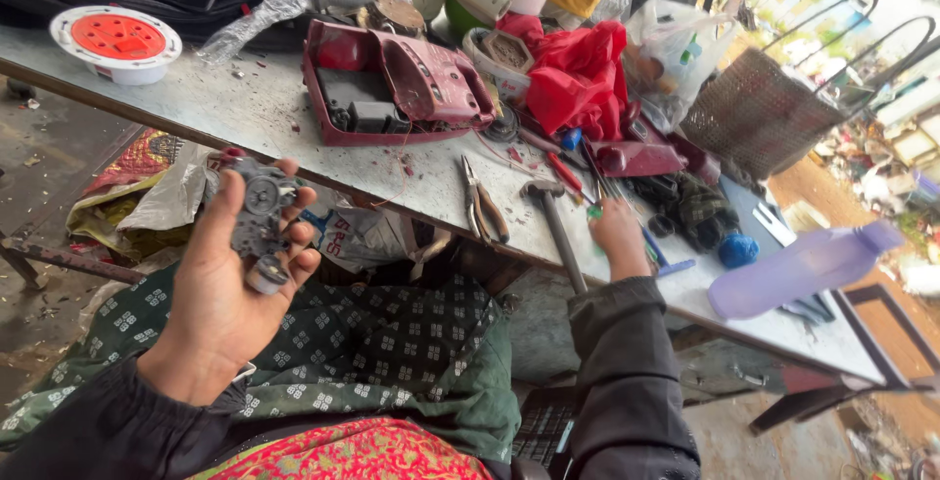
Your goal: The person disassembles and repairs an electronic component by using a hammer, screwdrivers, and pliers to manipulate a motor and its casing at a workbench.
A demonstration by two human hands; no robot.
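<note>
A: We've got the grey gear assembly [259, 220] in our left hand [220, 294], held up off the tabletop [245, 108], palm up, grip curled round it: thumb on one side, fingertips on the other.

B: Looks like metal plates w/ small gears and a round roller at the bottom end. Stiff, prob. dense for its size, maybe greasy, so slippery. We'd judge the flat side plates the safest hold, not the gear teeth or the loose-looking roller.

A: Right hand [619, 235]?

B: Down on the tabletop near the front edge, knuckles toward us. Grip seems closed round a thin green-tipped tool [593, 212], but can't tell for sure; fingers are hidden.

A: Room to move?

B: Tight. Hammer [553, 220] and pliers [483, 208] lie just left of the right hand, hammer handle overhanging the front edge. Red appliance casing [392, 88] sits further back, red plastic bag [578, 73] behind the tools, purple bottle [798, 266] at the far right. Barest stretch of tabletop is left-centre, btw the casing and the front edge.
</note>
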